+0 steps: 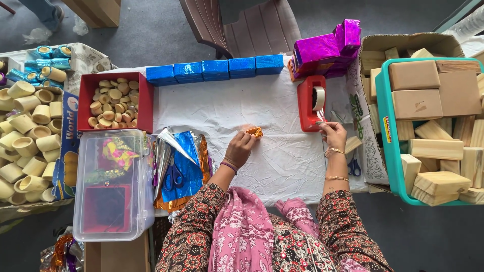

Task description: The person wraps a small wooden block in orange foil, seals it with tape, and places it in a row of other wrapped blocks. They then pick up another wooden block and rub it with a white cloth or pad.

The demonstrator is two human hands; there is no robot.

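— Patterned sleeves (194, 226) and a pink scarf (242, 231) sit lowest, closest to the lens. What do the hands do above them?

— Her left hand (241, 149) rests on the white cloth (272, 161) covering the counter, its fingers (250, 137) pinched on a small block wrapped in orange foil (254, 132). That block lies on the cloth near the middle, just left of the red tape dispenser (309, 108).

— And the other one?

— The right hand (334, 135) is at the dispenser's near end, fingers (325, 126) closed together as if on the tape's loose end (the strip itself is too thin to make out, so I cannot tell what they grasp).

— What surrounds them?

— Along the far edge runs a row of five blue foil blocks (217, 70); to their right is a heap of magenta foil blocks (325, 50). A red box (83, 108) of small round wooden pieces stands at the left, with a clear plastic tub (113, 184) below it. Between tub and left arm lie foil sheets (184, 161), silver, blue and orange, with blue-handled scissors (174, 176) on top.

— Further out?

— On the right, a teal crate (385, 136) holds bare wooden blocks, beside a cardboard box (403, 40). Another pair of scissors (354, 166) lies by the right wrist. At the far left sit pale wooden cups (27, 131).
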